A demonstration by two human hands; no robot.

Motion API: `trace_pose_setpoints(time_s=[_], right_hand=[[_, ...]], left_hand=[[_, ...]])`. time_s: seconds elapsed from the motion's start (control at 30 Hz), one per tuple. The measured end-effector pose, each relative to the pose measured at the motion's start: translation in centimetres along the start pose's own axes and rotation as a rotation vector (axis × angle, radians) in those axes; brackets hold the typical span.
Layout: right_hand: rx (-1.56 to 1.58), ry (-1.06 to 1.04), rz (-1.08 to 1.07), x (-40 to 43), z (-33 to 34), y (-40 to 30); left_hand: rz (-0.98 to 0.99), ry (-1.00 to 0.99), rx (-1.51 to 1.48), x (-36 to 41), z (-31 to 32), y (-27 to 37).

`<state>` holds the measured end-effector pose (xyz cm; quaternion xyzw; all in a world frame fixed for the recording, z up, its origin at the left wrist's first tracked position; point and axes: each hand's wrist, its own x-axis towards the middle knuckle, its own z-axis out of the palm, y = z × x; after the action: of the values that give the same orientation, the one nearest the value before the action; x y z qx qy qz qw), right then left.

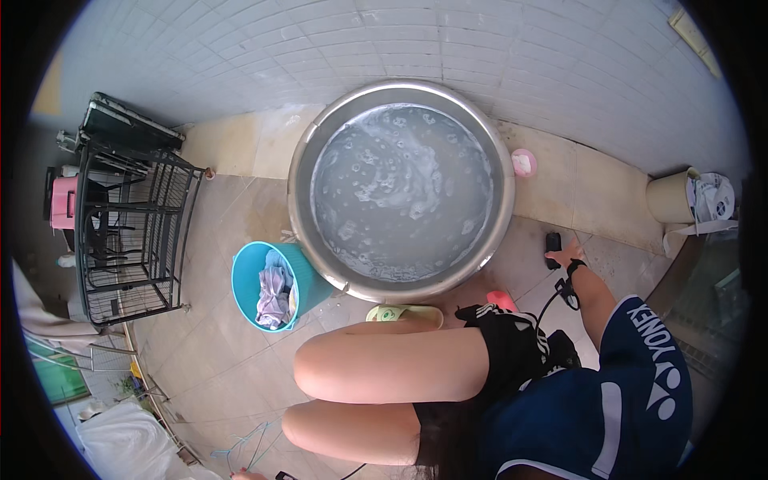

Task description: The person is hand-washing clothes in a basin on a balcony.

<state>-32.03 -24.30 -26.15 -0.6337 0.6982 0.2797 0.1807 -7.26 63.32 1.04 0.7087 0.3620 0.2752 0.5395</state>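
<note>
My right hand (563, 254) reaches out over the floor at the right, its fingers on a small dark oblong object (552, 243). What that object is cannot be made out. A black strap and a cabled device (567, 294) are on that forearm. My left hand (247, 475) is mostly cut off by the bottom edge; blue wire hangers (259, 444) come up to its fingertips, and the grip is unclear. Beyond my bent knees stands a large round steel tub (503, 204) of cloudy, sudsy water (396, 192). Beside it, a turquoise bucket (246, 294) holds crumpled cloth items (275, 291).
A black wire cage (135, 240) with a pink box (64, 202) stands at the left. Near the wall are a pink bowl (524, 162) and a beige bin (671, 197). Yellow-green slippers (429, 314) show by my knees. White sheeting (129, 441) lies lower left.
</note>
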Motion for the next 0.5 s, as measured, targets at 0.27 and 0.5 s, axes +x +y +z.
trace_pose_setpoints(time_s=[0.27, 0.5], right_hand=[[0.259, -0.065, 0.022, -1.1, 1.7, -2.6], [0.170, 0.034, 0.010, -0.9, 1.8, -2.7]], left_hand=[[0.150, -0.068, 0.203, -12.1, -2.0, 10.9], [0.047, -0.002, 0.168, -11.8, -3.2, 7.4]])
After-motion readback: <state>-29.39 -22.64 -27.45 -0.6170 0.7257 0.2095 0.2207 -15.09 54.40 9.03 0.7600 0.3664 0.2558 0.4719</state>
